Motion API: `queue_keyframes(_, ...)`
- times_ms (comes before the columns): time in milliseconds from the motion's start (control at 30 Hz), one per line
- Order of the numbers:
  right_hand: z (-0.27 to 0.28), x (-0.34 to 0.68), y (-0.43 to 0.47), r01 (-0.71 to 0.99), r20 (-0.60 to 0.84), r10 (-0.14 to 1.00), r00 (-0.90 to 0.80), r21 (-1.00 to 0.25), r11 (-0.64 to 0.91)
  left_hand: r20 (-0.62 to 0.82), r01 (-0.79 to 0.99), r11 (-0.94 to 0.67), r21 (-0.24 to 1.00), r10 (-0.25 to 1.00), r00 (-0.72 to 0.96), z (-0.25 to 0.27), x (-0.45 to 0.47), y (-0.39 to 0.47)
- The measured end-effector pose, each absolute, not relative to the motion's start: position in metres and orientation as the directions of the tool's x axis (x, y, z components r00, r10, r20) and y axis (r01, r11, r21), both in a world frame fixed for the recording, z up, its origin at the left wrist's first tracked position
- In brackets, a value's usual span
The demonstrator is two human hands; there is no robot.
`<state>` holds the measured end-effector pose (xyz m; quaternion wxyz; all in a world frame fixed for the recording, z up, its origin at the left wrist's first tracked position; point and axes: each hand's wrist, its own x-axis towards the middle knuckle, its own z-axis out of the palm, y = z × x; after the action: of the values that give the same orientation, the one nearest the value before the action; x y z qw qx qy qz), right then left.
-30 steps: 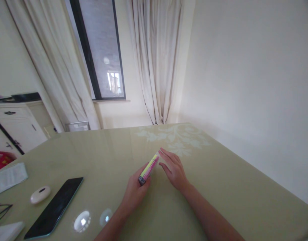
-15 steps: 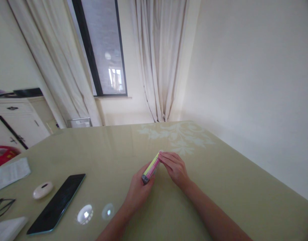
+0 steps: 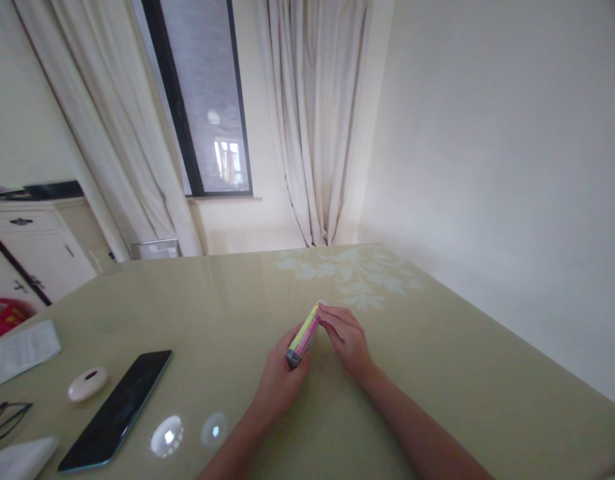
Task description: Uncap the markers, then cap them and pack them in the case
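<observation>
A small pack of highlighters (image 3: 303, 337), as it looks, has a yellow and a pink side by side and a dark grey near end. It slants away from me above the table. My left hand (image 3: 282, 370) is wrapped round its lower part, thumb on the right side. At the far end, the fingertips of my right hand (image 3: 347, 339) press together on the pack's top edge. Those fingers hide the tip, so what exactly they pinch there is hard to make out.
The greenish glass-topped table (image 3: 227, 313) carries a phone (image 3: 118, 410), a white oval case (image 3: 87, 385), glasses (image 3: 6, 421), a white box (image 3: 22, 459) and a pale cloth (image 3: 22, 353) on the left. A wall (image 3: 487, 167) borders the right side.
The view has shifted slightly. Both hands keep their hold on the pack, with almost no movement.
</observation>
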<state>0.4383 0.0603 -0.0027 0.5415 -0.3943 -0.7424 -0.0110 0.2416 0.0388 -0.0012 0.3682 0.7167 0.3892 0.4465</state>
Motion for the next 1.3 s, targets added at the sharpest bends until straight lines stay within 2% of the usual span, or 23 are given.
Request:
queue_keyframes(67,-0.002,0.438,0.059,0.558,0.740,0.672,-0.001,-0.557,0.615,0.368,0.299,-0.463,0.834,0.872,0.322,-0.009,0.240,0.038)
queue_keyframes(167,-0.004,0.446,0.061,0.453,0.529,0.833,0.161,-0.790,0.414,0.333,0.409,-0.499,0.764,0.848,0.412,-0.020,0.237,0.038)
queue_keyframes(233,-0.007,0.457,0.065,0.379,0.381,0.903,0.198,-0.880,0.288,0.287,0.461,-0.497,0.735,0.844,0.454,-0.023,0.234,0.038)
queue_keyframes(300,-0.010,0.469,0.070,0.383,0.293,0.938,0.187,-0.901,0.205,0.258,0.487,-0.497,0.719,0.840,0.477,-0.024,0.233,0.039)
queue_keyframes(467,-0.007,0.477,0.069,0.639,0.342,0.912,0.226,-0.759,0.126,0.283,0.434,-0.503,0.747,0.832,0.478,-0.027,0.233,0.041)
queue_keyframes(533,-0.001,0.463,0.060,0.724,0.391,0.910,0.138,-0.667,0.177,0.304,0.380,-0.480,0.791,0.847,0.437,-0.031,0.233,0.045)
queue_keyframes(600,0.005,0.441,0.048,0.820,0.425,0.905,-0.027,-0.508,0.263,0.325,0.345,-0.442,0.828,0.880,0.347,-0.035,0.233,0.051)
queue_keyframes(700,0.007,0.410,0.030,0.886,0.385,0.893,-0.231,-0.295,0.357,0.344,0.384,-0.381,0.841,0.924,0.164,-0.035,0.231,0.059)
queue_keyframes(767,0.005,0.397,0.025,0.918,0.343,0.907,-0.245,-0.218,0.331,0.355,0.425,-0.364,0.829,0.929,0.104,-0.032,0.230,0.061)
queue_keyframes(900,-0.002,0.405,0.038,0.962,0.319,0.939,-0.128,-0.188,0.196,0.359,0.473,-0.367,0.801,0.927,0.110,-0.022,0.229,0.056)
queue_keyframes(1033,-0.004,0.453,0.063,0.985,0.309,0.947,0.088,-0.170,-0.037,0.351,0.510,-0.359,0.782,0.929,0.116,-0.020,0.227,0.051)
queue_keyframes(1233,-0.016,0.539,0.076,0.933,0.410,0.838,0.359,-0.169,-0.316,0.348,0.569,-0.332,0.753,0.934,0.084,-0.022,0.224,0.054)
queue_keyframes(1300,-0.022,0.553,0.077,0.926,0.457,0.805,0.378,-0.170,-0.337,0.351,0.591,-0.330,0.736,0.932,0.083,-0.022,0.224,0.056)
